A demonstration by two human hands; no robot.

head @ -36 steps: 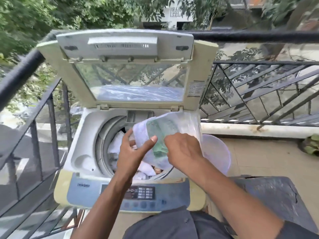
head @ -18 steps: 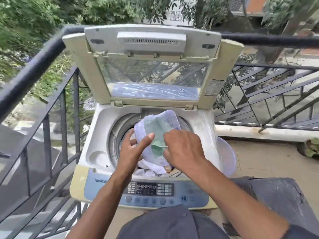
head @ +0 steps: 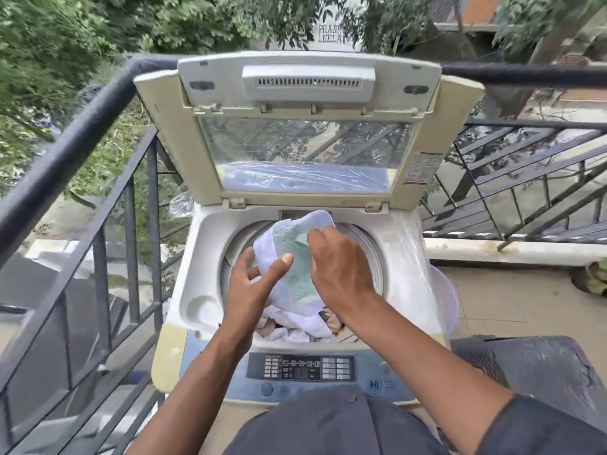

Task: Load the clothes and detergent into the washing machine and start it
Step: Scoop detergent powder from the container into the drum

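Note:
A top-loading washing machine [head: 203, 257] stands in front of me with its lid [head: 308, 93] raised. White and mixed clothes [head: 295, 326] lie in the drum. Above the drum hangs a whitish, see-through detergent bag [head: 292, 277] with green contents. My left hand [head: 249, 290] holds the bag from the left, thumb across its front and fingers behind. My right hand [head: 341, 274] has its fingers curled at the bag's upper right part; what the fingertips pinch there is hidden. The control panel [head: 302, 367] is at the machine's near edge.
A black metal railing [head: 82, 126] runs along the left and behind the machine, with trees beyond. A pale plastic basin [head: 443, 300] sits against the machine's right side. A dark, rough block [head: 542, 372] stands at the lower right on the tiled floor.
Both hands stay on the bag over the drum. My right hand has shifted up toward the bag's top. The bag looks more bunched, and my view now has the machine centred.

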